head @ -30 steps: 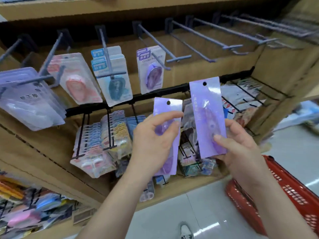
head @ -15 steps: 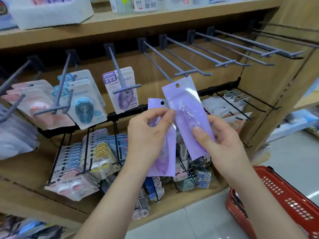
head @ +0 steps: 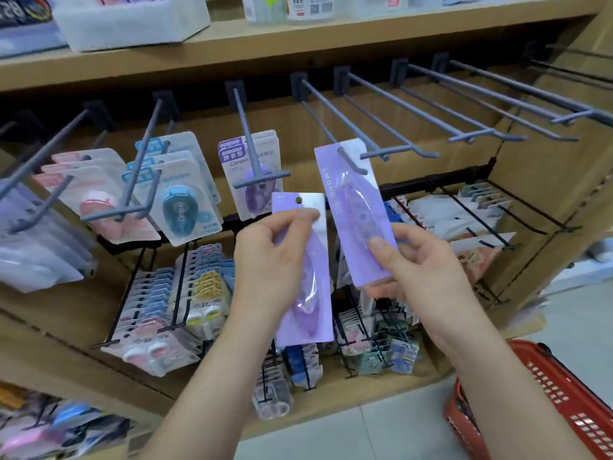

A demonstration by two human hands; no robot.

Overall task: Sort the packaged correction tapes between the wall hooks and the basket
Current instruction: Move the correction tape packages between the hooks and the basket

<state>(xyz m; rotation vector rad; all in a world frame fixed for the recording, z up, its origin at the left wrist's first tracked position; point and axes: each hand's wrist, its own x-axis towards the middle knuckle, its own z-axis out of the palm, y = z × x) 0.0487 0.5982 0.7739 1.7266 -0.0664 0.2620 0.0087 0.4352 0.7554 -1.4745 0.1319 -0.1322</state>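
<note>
Fingers (head: 381, 247) of the right hand (head: 428, 270) pinch the tilted purple pack (head: 351, 207) low down, which leaves its punched hole free right at the tip of a bare wall hook (head: 374, 156). Threaded or not, can't tell. Left hand (head: 265, 260) grips the second purple pack (head: 305, 277) upright, just below, probably next in line. Count: two packs, one per hand; one red basket (head: 564, 393) on the floor, lower right.

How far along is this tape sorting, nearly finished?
Looks done: carded tapes hang on the left hooks. In hand: the right hand holds a purple correction tape pack at a hook's tip; the left hand holds a second purple pack. Left: hanging both; the hooks further right are bare. The red basket's contents are not visible.
</note>
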